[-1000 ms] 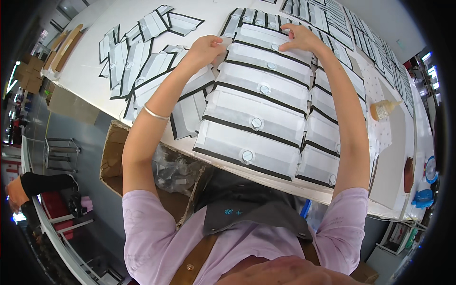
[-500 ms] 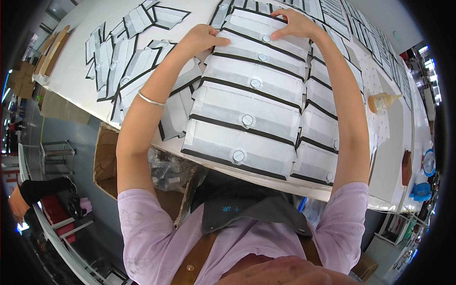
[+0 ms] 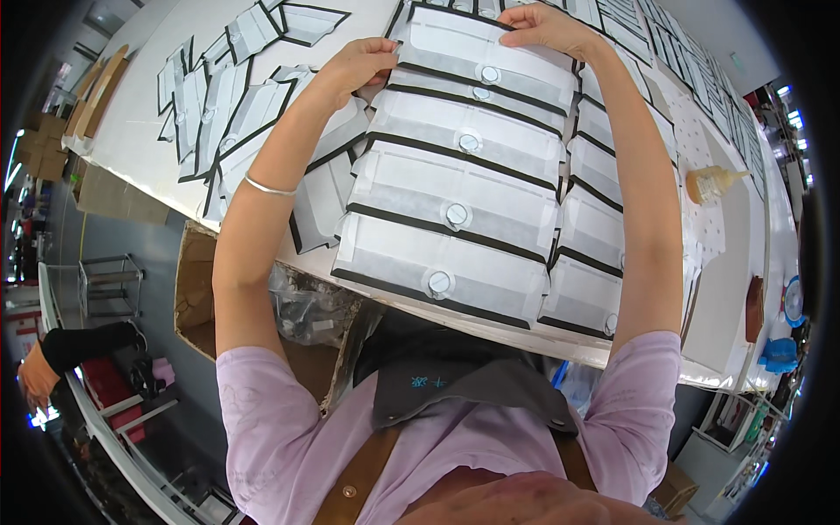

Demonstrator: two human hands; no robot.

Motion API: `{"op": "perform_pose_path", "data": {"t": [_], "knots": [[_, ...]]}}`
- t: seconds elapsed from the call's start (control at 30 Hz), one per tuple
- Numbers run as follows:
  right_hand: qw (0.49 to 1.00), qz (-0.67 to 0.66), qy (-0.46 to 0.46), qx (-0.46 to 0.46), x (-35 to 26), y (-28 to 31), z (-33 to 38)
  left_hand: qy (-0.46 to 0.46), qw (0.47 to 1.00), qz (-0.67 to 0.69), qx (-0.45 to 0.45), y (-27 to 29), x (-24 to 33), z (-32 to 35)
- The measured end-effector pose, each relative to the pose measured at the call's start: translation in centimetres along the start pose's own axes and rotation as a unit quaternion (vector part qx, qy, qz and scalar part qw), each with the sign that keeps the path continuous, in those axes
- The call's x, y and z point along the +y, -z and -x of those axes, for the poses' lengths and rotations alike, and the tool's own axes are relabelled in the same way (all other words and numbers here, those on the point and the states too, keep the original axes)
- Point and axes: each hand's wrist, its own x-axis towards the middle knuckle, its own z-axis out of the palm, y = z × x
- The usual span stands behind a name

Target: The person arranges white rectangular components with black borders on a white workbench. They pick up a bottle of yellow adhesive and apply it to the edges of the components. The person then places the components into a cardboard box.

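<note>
On my feed the worn camera looks down on a white table (image 3: pixel 114 162) where the white panel (image 3: pixel 455 39) lies at the far end of the middle column, its near black edge overlapping the next piece. The right hand (image 3: pixel 551 31) is at its far edge, thumb and forefinger drawn close and, as far as I can see, pinching that black border, thumb on the white face. The left hand (image 3: pixel 360 66) meets the panel's left edge with its fingertips gathered together; I cannot tell whether they pinch it or only touch it. A pale round disc (image 3: pixel 490 75) sits near the panel's lower border.

Nearer me, matching black-edged pieces (image 3: pixel 455 171) overlap down to the table's front edge, while a loose heap (image 3: pixel 214 105) lies left of the left forearm.

For writing, I find small blue characters on the dark apron (image 3: pixel 472 389), and faint marks on the lilac sleeves (image 3: pixel 626 402), too weak for me to make out. An amber bottle (image 3: pixel 707 185) lies right of the right forearm; any print on it is too small to read from here. Far left, a co-worker's hand (image 3: pixel 37 378) shows below a dark sleeve (image 3: pixel 83 346)
</note>
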Motion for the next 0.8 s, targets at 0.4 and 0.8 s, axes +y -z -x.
{"op": "perform_pose_path", "data": {"t": [0.4,0.8], "knots": [[0.995,0.039,0.048,-0.075,-1.6,-0.6,-0.4,-0.078,0.997,0.017,0.011,-0.6,0.1,1.5],[0.997,0.03,0.06,0.037,-2.9,4.4,1.1,-0.123,0.96,-0.244,-0.065,0.8,0.5,2.8]]}}
